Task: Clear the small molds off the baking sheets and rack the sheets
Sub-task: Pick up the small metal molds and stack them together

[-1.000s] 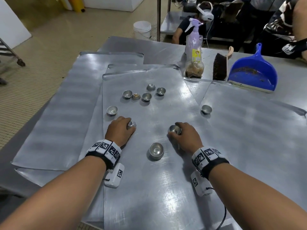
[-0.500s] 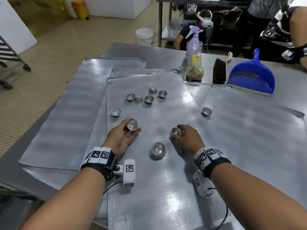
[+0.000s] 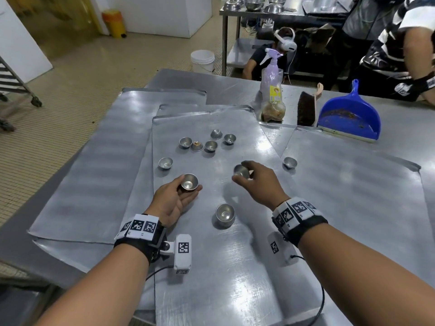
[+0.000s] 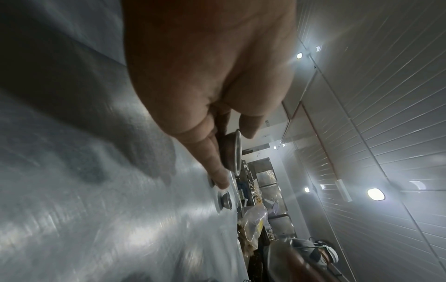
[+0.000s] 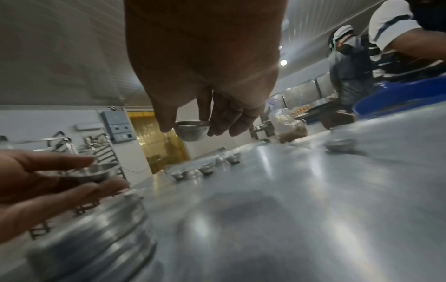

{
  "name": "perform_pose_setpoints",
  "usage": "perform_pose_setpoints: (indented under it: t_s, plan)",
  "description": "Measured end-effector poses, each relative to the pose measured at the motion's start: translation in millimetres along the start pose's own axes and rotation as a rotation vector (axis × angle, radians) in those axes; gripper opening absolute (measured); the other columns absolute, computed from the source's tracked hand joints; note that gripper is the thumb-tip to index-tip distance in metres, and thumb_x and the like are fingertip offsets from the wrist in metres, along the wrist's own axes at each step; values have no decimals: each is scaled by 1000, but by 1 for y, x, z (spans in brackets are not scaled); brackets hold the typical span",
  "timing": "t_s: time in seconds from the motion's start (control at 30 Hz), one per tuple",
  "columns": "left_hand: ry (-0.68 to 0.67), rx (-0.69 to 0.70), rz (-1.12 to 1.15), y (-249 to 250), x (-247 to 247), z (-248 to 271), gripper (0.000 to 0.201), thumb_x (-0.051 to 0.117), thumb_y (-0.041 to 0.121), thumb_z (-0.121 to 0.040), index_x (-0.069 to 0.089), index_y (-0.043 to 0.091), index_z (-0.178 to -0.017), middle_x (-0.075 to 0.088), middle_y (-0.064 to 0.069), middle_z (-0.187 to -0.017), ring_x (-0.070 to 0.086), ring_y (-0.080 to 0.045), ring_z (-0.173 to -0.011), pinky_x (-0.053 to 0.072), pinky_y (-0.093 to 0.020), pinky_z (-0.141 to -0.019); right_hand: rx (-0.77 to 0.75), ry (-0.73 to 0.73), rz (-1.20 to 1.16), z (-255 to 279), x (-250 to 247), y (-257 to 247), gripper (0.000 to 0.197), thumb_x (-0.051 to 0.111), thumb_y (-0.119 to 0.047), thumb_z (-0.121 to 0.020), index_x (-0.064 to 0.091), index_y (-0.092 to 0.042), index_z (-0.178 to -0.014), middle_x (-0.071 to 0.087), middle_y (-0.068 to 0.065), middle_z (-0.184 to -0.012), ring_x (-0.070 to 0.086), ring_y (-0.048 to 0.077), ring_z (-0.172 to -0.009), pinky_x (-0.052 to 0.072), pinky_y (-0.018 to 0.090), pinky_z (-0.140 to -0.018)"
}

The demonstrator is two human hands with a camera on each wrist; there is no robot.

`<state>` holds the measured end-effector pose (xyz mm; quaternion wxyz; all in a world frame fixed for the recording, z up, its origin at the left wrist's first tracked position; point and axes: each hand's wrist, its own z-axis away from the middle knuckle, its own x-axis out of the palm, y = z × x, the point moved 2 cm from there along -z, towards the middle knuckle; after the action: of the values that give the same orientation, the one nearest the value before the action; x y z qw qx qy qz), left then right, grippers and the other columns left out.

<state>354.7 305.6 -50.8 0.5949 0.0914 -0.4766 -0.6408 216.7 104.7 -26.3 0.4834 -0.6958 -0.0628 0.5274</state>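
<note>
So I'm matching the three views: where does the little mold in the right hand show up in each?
Head: mold in the right hand, centre, above the sheet.
Left wrist: not in view.
Right wrist: upper centre, pinched by fingertips.
Shared landmark: the cluster of molds on the sheet.

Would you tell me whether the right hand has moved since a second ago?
Yes. The right hand, pinching a small mold, has lifted off the baking sheet and gone forward, farther from the mold stack near the person.
</note>
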Motion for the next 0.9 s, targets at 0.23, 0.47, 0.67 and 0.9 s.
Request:
perform_pose_setpoints:
  t_s: [0.23,0.47,0.67,0.9]
  plan:
    - [-54,-13,23,1,7,12,35,52,32,-103,60,-1,-107,73,-25,-106,74,-35,-96,61,-39,-84,-268,-117,117,-1,28,-64,59,71,-51,-85,57,-24,-136,68,-1,-124,61,16,-109,48,32,-90]
    - [-127,-36,73,2,17,21,26,50,21,-102,63,-1,-108,71,-20,-98,70,-23,-78,62,-36,-70,-264,-168,189,4,49,-70,56,69,-52,-84,56,-30,-135,71,-3,-118,65,19,-103,51,35,-85]
    - [-157,-27,-20,2,33,17,35,51,18,-102,58,-9,-124,71,-26,-111,73,-34,-100,62,-36,-81,-183,-118,126,3,18,-47,61,59,-61,-90,52,-29,-141,62,-7,-136,59,16,-121,48,36,-99]
    - [-180,-36,-137,4,79,8,36,52,20,-102,57,-11,-120,70,-30,-111,71,-40,-105,57,-42,-91,183,53,346,-43,-52,65,48,52,-47,-95,58,-20,-134,61,7,-133,53,31,-124,47,41,-97]
